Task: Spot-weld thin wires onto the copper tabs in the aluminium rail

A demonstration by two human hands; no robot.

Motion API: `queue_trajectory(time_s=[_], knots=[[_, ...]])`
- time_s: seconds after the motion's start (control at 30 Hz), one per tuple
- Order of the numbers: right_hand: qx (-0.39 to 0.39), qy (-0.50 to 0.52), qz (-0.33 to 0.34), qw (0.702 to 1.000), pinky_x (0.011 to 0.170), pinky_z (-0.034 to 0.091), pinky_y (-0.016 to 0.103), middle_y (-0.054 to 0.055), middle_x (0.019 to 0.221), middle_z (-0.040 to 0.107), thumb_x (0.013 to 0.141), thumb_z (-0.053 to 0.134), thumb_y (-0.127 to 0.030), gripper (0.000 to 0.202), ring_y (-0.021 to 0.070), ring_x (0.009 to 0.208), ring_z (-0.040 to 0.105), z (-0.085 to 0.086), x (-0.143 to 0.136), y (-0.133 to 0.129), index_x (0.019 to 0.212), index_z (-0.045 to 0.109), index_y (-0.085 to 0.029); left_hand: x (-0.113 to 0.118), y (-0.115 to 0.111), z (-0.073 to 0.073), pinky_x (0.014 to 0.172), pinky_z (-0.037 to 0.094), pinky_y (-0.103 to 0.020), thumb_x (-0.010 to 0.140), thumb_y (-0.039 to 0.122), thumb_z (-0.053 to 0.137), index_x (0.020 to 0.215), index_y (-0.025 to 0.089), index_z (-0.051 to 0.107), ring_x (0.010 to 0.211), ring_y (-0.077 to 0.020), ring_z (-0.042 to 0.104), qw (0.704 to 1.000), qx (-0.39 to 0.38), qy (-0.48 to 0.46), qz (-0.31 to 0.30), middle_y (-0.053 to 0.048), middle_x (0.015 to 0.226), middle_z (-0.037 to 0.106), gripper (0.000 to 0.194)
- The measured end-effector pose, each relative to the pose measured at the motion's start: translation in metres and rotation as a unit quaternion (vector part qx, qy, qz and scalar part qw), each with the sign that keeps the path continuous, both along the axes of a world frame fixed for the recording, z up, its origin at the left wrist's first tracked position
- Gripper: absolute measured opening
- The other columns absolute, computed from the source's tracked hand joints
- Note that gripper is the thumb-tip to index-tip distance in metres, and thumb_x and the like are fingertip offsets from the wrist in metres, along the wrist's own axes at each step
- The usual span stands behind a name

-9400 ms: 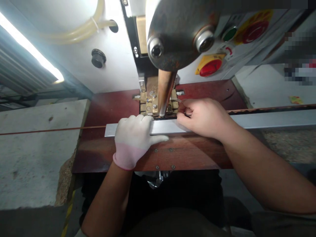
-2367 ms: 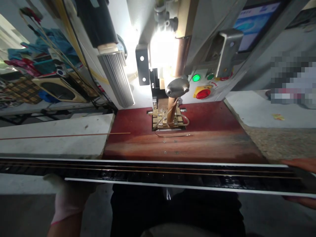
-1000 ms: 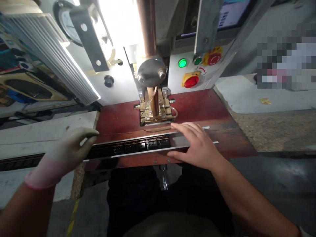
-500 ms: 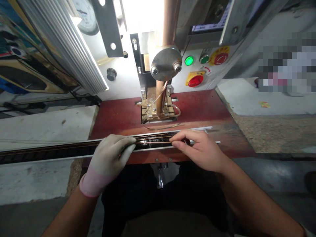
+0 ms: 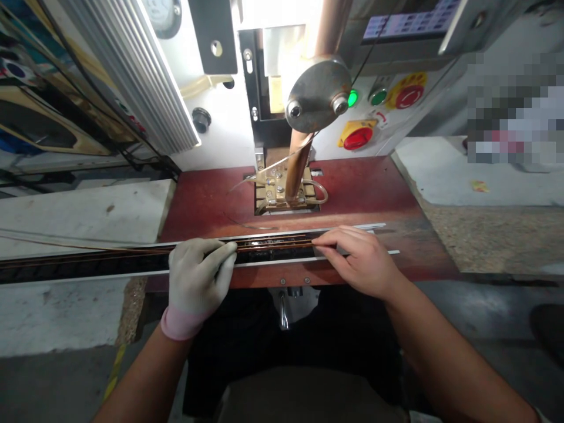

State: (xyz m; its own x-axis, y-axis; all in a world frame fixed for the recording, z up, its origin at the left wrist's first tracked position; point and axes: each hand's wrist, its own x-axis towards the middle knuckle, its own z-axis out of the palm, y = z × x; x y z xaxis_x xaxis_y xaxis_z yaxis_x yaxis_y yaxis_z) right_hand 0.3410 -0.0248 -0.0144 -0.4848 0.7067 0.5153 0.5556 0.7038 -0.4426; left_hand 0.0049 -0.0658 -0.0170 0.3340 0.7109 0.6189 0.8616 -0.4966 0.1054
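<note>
The long silver-edged channel with a black interior (image 5: pixel 110 261), carried 2.4 seconds ago in front of the reddish-brown board (image 5: pixel 352 182) by two hands spread far apart, now rests partly on that board, its open side up. The left hand in a white glove with a pink cuff (image 5: pixel 200 276), open over the channel's left part a second ago, has moved inward and pinches a thin copper-coloured strip (image 5: pixel 273 249), while the bare right hand (image 5: pixel 359 252), then spread flat, has closed its fingertips at the strip's right end.
</note>
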Motion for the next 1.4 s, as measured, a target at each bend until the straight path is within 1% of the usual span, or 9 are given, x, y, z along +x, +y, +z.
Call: queue_trajectory(time_s=[0.2, 0.4, 0.53, 0.63, 0.83, 1.0, 1.2, 1.3, 1.4], knots=[[0.013, -0.005, 0.019, 1.0, 0.08, 0.059, 0.032, 0.004, 0.095, 0.082, 0.101, 0.066, -0.012, 0.009, 0.0192, 0.086, 0.078, -0.002, 0.002, 0.001, 0.101, 0.071, -0.019, 0.002, -0.005, -0.009, 0.09, 0.052, -0.043, 0.087, 0.01, 0.08, 0.122, 0.022, 0.072, 0.099, -0.0257, 0.07, 0.999, 0.032, -0.01, -0.004, -0.008, 0.108, 0.073, 0.038], [0.044, -0.014, 0.01, 0.999, 0.082, 0.06, 0.034, 0.004, 0.095, 0.083, 0.1, 0.067, -0.01, 0.011, 0.0208, 0.088, 0.08, -0.007, 0.002, 0.001, 0.102, 0.073, -0.019, 0.015, -0.008, -0.02, 0.093, 0.054, -0.045, 0.082, 0.008, 0.081, 0.119, 0.021, 0.073, 0.1, -0.0269, 0.069, 0.995, 0.08, -0.047, 0.031, -0.01, 0.107, 0.072, 0.04], [0.074, -0.008, 0.015, 0.997, 0.08, 0.06, 0.034, 0.005, 0.095, 0.084, 0.099, 0.068, -0.009, 0.011, 0.0203, 0.086, 0.081, -0.01, 0.002, 0.0, 0.103, 0.074, -0.018, 0.018, -0.009, -0.018, 0.094, 0.054, -0.045, 0.083, 0.009, 0.08, 0.121, 0.022, 0.073, 0.101, -0.0267, 0.069, 0.995, 0.071, -0.052, 0.042, -0.009, 0.107, 0.072, 0.041], [0.097, -0.013, 0.014, 0.995, 0.078, 0.06, 0.034, 0.005, 0.097, 0.085, 0.099, 0.068, -0.009, 0.013, 0.0206, 0.086, 0.081, -0.012, 0.002, 0.0, 0.105, 0.075, -0.019, 0.015, -0.009, -0.014, 0.093, 0.054, -0.046, 0.083, 0.01, 0.081, 0.12, 0.023, 0.073, 0.1, -0.0269, 0.07, 0.997, 0.052, -0.042, 0.034, -0.009, 0.107, 0.073, 0.04], [0.09, -0.013, 0.012, 0.996, 0.077, 0.06, 0.034, 0.005, 0.095, 0.085, 0.099, 0.069, -0.01, 0.013, 0.0208, 0.085, 0.082, -0.009, 0.002, -0.001, 0.103, 0.077, -0.019, 0.01, -0.009, -0.009, 0.091, 0.053, -0.045, 0.085, 0.012, 0.081, 0.117, 0.025, 0.073, 0.096, -0.0254, 0.07, 0.997, 0.037, -0.041, 0.045, -0.006, 0.102, 0.074, 0.035], [0.068, -0.018, 0.011, 0.997, 0.076, 0.062, 0.035, 0.004, 0.096, 0.086, 0.101, 0.065, -0.013, 0.017, 0.021, 0.083, 0.082, -0.005, 0.001, -0.001, 0.102, 0.079, -0.023, 0.011, -0.013, -0.009, 0.091, 0.053, -0.045, 0.086, 0.012, 0.08, 0.117, 0.026, 0.072, 0.097, -0.0254, 0.07, 0.997, 0.031, -0.04, 0.051, -0.006, 0.103, 0.074, 0.035], [-0.002, -0.013, -0.005, 1.0, 0.081, 0.063, 0.034, 0.002, 0.096, 0.085, 0.102, 0.064, -0.016, 0.016, 0.0209, 0.085, 0.081, -0.001, 0.001, -0.001, 0.1, 0.077, -0.024, 0.005, -0.015, -0.011, 0.096, 0.054, -0.046, 0.086, 0.01, 0.078, 0.12, 0.027, 0.073, 0.104, -0.0268, 0.07, 0.998, 0.032, -0.03, 0.053, -0.007, 0.109, 0.074, 0.038], [-0.047, -0.022, -0.021, 0.998, 0.083, 0.062, 0.034, 0.001, 0.099, 0.085, 0.103, 0.062, -0.019, 0.015, 0.0203, 0.087, 0.081, 0.003, 0.001, -0.002, 0.102, 0.075, -0.025, -0.004, -0.016, -0.009, 0.096, 0.054, -0.048, 0.086, 0.007, 0.074, 0.119, 0.025, 0.073, 0.104, -0.028, 0.071, 0.997, 0.035, -0.029, 0.059, -0.008, 0.11, 0.075, 0.037], [-0.065, -0.026, -0.025, 0.997, 0.083, 0.061, 0.033, 0.0, 0.101, 0.085, 0.104, 0.061, -0.02, 0.015, 0.0199, 0.089, 0.081, 0.004, 0.001, -0.003, 0.104, 0.075, -0.025, -0.021, -0.021, -0.006, 0.096, 0.054, -0.051, 0.087, 0.005, 0.072, 0.119, 0.024, 0.074, 0.105, -0.0307, 0.07, 0.996, 0.037, -0.025, 0.078, -0.011, 0.112, 0.075, 0.037]])
